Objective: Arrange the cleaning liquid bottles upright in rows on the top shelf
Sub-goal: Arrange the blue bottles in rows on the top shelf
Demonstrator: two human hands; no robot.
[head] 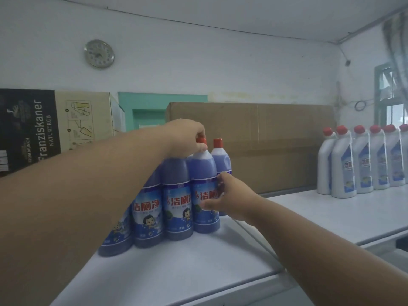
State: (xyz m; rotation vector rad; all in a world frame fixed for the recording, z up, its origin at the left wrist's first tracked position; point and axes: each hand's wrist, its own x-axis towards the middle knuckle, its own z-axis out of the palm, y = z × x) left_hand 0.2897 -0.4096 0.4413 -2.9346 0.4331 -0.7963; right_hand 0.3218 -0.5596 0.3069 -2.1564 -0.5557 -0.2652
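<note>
I see the left hand (186, 138) reaching across the top shelf (198, 261), its fingers curled down around the red cap (201, 140) of the front blue bottle (204, 191), pinching it at the neck. The right hand (229, 196) comes in from the lower right and grips that same bottle at its label, thumb across the front and fingers wrapped round the far side. The bottle stands upright at the right end of a front row of blue bottles (154, 208), all upright and touching side by side, some partly hidden behind the left forearm. Another blue bottle (221, 155) with a red cap stands just behind the held one. A large cardboard box (276, 138) sits behind them against the wall, and a printed carton (28, 129) is at far left. Well apart, at far right, I see a row of white bottles (362, 162) with red caps standing upright. A round wall clock (99, 53) hangs above.
</note>
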